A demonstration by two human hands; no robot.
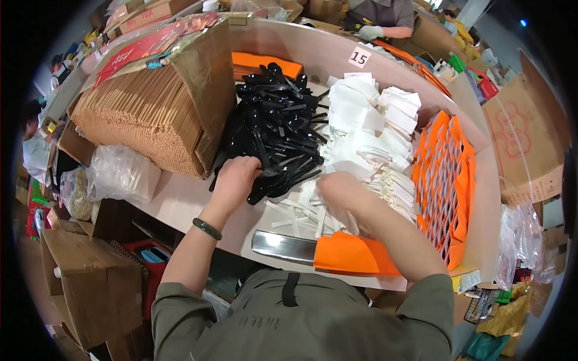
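Note:
A heap of glossy black plastic spoons (280,120) lies in the middle of the table. My left hand (239,177) is at its near-left edge, fingers curled in a pinch on a spoon handle. Right of the spoons are stacks of folded white paper napkins (355,114). My right hand (342,194) is low over the near side of them, above loose narrow white paper-wrapped sticks (292,218); its fingers are largely hidden and smeared. Orange paper sleeves (352,254) lie at the front edge beside a shiny metal strip (283,245), under my right forearm.
An open carton (201,90) packed with wooden chopsticks stands at the left, a clear plastic bag (123,174) before it. Overlapping orange packets (445,186) stand at the right. A raised rim (289,39) bounds the table's far side. Beyond it, a co-worker's gloved hand (370,32) shows.

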